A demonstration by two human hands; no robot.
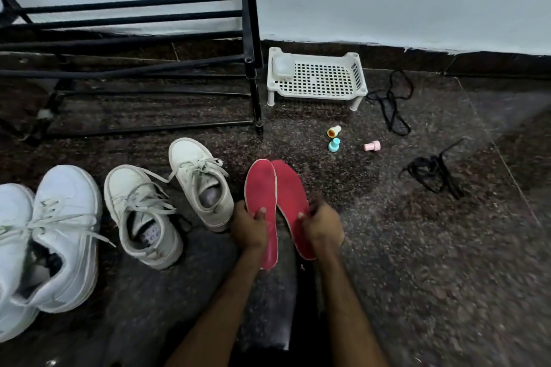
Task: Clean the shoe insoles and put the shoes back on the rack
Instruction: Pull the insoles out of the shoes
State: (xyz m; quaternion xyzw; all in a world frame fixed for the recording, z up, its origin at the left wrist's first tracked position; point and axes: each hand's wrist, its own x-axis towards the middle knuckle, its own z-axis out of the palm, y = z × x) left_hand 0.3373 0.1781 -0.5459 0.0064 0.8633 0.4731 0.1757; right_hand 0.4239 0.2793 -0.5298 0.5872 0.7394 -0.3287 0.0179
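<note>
Two red insoles stand side by side above the floor, toes pointing away from me. My left hand [250,225] grips the left insole [261,188] near its middle, thumb on its face. My right hand [320,228] grips the right insole [287,188] the same way. Left of them, two off-white sneakers [143,217] [199,179] sit on the floor with laces loose. A larger white pair [56,235] stands at the far left. The black metal shoe rack [149,48] fills the upper left against the wall.
A small white perforated plastic stand [317,77] sits right of the rack's leg. Three little stamp-like pieces, yellow [334,131], teal [334,145] and pink [372,146], lie on the dark speckled floor. Black laces lie in two heaps [390,101] [432,171] at the right.
</note>
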